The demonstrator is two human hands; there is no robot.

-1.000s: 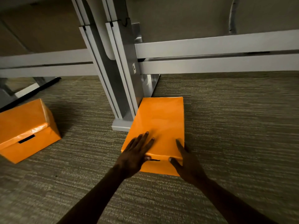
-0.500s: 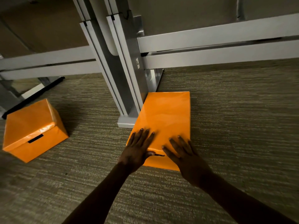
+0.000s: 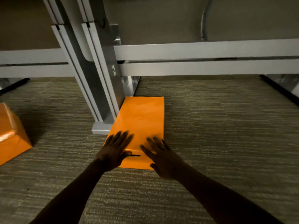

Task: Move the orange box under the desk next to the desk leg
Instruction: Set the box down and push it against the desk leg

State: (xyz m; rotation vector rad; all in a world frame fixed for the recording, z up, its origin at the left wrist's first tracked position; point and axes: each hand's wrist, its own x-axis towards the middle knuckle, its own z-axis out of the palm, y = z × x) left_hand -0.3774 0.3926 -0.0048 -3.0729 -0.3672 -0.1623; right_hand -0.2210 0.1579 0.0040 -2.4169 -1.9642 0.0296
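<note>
An orange box (image 3: 142,120) lies flat on the carpet under the desk, its left long side against the grey desk leg (image 3: 103,94) and the leg's foot (image 3: 101,129). My left hand (image 3: 114,151) rests flat on the box's near left corner, fingers spread. Over the near right corner my right hand (image 3: 160,152) lies with fingers apart, partly off the front edge. A dark handle slot shows on the front face between my hands. Neither hand grips the box.
A second orange box (image 3: 11,136) sits on the carpet at the far left. Grey crossbars (image 3: 202,50) of the desk frame run across above. Another desk foot (image 3: 278,88) angles in at the right. Carpet floor (image 3: 226,135) spreads right of the box.
The box has slid a little farther under the desk along the leg. My right hand has spread flat on its top. The view has shifted right, so the second box sits nearer the left edge.
</note>
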